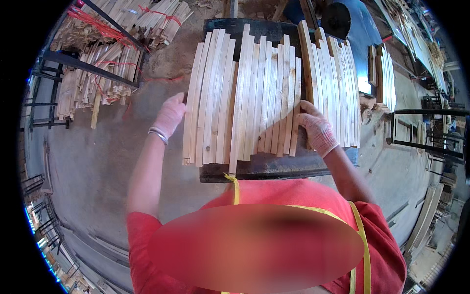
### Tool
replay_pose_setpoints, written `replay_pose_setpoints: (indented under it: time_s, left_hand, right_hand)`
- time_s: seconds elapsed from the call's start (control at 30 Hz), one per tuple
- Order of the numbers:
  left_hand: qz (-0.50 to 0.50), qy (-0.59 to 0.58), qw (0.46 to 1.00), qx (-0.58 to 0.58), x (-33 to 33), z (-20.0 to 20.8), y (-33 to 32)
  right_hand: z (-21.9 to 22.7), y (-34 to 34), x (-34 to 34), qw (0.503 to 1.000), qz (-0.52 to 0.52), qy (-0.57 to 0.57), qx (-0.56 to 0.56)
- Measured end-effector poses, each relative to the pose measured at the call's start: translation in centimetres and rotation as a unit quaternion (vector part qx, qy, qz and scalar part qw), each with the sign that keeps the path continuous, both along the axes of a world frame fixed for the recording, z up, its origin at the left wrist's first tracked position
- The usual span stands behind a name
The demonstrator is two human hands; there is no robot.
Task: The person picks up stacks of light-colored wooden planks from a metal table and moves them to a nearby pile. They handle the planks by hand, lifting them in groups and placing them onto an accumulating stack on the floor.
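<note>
A row of pale wooden strips [245,98] lies side by side on a dark bench [274,166], their ends uneven. My left hand [171,115], in a light knit glove, grips the row's outer left edge, its fingertips partly hidden by the strips. In the narrow gap at the row's right side, my right hand [318,130] has its gloved fingers curled against the last strip. The row is held between both hands. Beyond that gap lies a second group of strips [338,88], right beside my right hand.
Bundles of thin wood tied with red string [107,63] sit in a metal rack [88,68] at the far left. A blue rounded machine part [360,19] stands behind the bench. More strips [386,78] and a black metal frame [431,112] are on the right.
</note>
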State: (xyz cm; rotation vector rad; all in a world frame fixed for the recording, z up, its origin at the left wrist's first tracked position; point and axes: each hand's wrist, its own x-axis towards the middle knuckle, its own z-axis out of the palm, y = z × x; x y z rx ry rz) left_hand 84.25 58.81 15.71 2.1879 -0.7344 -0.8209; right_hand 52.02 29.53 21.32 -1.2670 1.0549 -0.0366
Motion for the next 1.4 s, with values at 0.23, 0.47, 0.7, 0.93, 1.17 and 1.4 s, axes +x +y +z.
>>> replay_pose_setpoints:
  time_s: [0.23,0.47,0.7,0.93,1.17,1.4]
  left_hand:
    - [0.204,0.118,0.967,-0.095,-5.5,1.2,-1.5]
    - [0.153,-0.042,0.986,0.041,-8.7,2.6,-3.9]
    - [0.038,-0.243,0.969,0.041,-6.3,0.3,-2.0]
    - [0.095,-0.204,0.964,0.142,-8.5,1.9,-4.4]
    - [0.136,-0.12,0.972,0.149,-10.7,3.4,-2.2]
    - [0.291,0.136,0.943,-0.08,-11.4,-1.2,5.2]
  right_hand:
    - [-2.8,2.7,0.0,0.995,0.002,-0.029,-0.094]
    - [-0.4,1.6,0.8,0.982,0.031,0.015,-0.188]
    - [-1.5,-0.1,0.1,0.991,0.032,-0.057,-0.113]
    - [-6.3,-0.8,-2.6,0.985,-0.043,-0.166,-0.03]
    - [0.6,-2.5,-7.9,0.97,0.051,-0.23,-0.065]
    - [-0.5,-12.6,-13.7,0.975,0.06,-0.209,-0.049]
